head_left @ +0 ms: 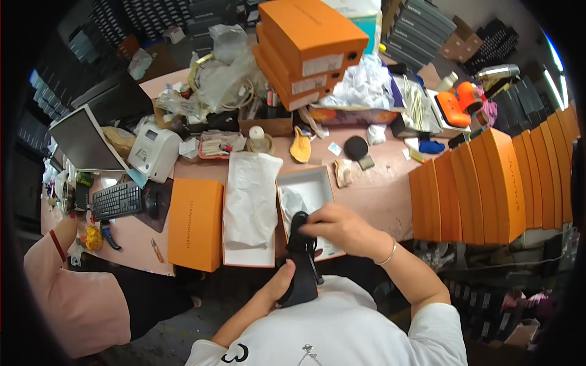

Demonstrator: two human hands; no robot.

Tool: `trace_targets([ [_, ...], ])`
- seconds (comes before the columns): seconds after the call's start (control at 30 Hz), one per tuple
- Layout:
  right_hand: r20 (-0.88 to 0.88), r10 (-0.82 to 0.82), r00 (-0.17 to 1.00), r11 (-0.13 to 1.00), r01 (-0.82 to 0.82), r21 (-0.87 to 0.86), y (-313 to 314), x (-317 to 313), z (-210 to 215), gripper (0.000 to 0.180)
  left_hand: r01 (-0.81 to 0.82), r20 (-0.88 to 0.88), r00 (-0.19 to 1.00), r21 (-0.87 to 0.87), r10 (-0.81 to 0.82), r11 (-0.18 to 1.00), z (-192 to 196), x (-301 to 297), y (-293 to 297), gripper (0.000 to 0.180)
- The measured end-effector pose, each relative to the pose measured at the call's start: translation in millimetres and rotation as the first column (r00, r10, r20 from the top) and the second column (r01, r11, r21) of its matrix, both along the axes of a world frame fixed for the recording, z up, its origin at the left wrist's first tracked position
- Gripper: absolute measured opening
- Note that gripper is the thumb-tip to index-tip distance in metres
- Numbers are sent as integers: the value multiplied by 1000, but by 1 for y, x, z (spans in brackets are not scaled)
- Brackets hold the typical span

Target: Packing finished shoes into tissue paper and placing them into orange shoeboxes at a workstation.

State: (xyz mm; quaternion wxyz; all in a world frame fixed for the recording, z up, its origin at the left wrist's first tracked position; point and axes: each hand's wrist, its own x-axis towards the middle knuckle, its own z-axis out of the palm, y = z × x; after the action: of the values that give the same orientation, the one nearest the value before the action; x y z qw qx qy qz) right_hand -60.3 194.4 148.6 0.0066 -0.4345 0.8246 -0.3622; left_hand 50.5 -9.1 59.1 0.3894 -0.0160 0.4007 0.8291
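A black shoe (298,282), apparently high-heeled with straps, is held up close to my body at the table's front edge. My left hand (281,282) is closed around its lower part, the fingers mostly hidden behind it. My right hand (343,229) is at the shoe's upper end, fingers bent and pressed together; whether a small thing is pinched there is hidden. Just beyond the hands lies an open shoe box (317,180) with a white inside and crumpled tissue paper (294,201). Left of it, white wrapping paper (251,198) covers another open box part, beside an orange lid (195,224).
Orange shoe boxes (482,189) stand in a row at right; more (311,36) are stacked at the back. A label printer (154,151), keyboard (117,200) and monitor (88,139) occupy the left. Another person's arm (52,250) reaches the table there. A black round tin (356,148) lies beyond the box.
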Motion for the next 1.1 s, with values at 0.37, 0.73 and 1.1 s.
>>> trace_targets([
  [0.37, 170, -307, 936, 944, 322, -72, -2, 32, -40, 31, -79, 148, 988, 202, 49, 976, -2, -3, -9, 102],
  [0.73, 64, -218, 974, 976, 219, -7, -91, 74, -53, 31, -527, 183, 843, 103, 505, 843, -62, -36, -30, 82],
  [1.1, 187, -348, 919, 893, 386, -234, -67, 52, -36, 38, -626, 359, 779, 404, 514, 667, -19, -79, -36, 75],
])
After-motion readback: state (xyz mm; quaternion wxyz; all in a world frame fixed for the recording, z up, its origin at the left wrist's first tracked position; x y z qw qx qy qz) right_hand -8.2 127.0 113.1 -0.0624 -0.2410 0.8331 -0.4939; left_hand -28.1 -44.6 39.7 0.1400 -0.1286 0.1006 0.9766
